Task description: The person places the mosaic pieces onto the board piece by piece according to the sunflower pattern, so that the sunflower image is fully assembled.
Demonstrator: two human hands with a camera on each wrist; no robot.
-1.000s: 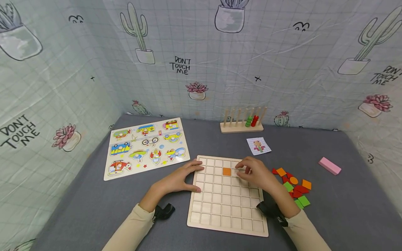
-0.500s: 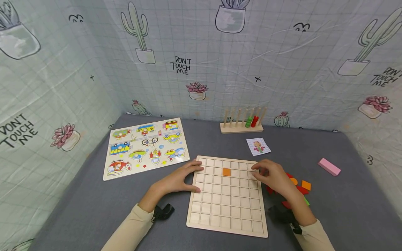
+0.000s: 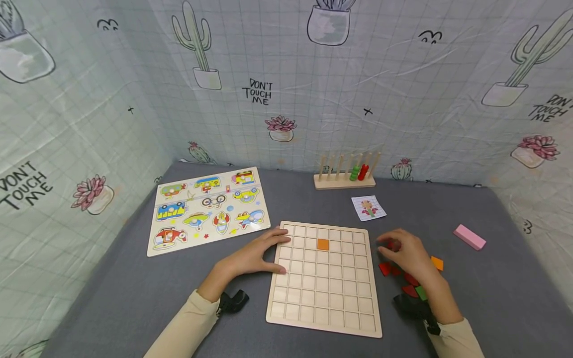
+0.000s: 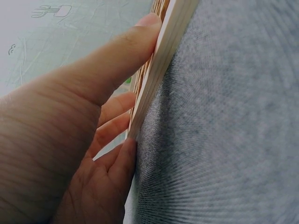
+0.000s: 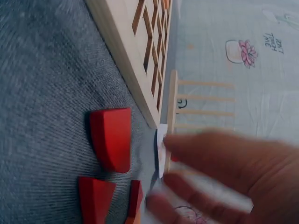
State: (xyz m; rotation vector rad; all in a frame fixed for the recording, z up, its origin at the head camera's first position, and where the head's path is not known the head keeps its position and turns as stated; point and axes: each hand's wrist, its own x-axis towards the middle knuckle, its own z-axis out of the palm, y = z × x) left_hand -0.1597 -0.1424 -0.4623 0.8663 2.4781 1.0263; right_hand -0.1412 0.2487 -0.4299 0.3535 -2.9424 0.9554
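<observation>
The left hand (image 3: 255, 255), thumb and fingers spread, touches the left edge of the grid board (image 3: 324, 288), which bears one orange square (image 3: 323, 244); the right hand (image 3: 408, 254), fingers parted, hovers by loose pieces (image 3: 385, 269) (mostly red) beside its right edge. A peg rack (image 3: 342, 182) stands near the table's (image 3: 506, 298) far edge.

grid board (image 3: 324, 278) in all 3 views
</observation>
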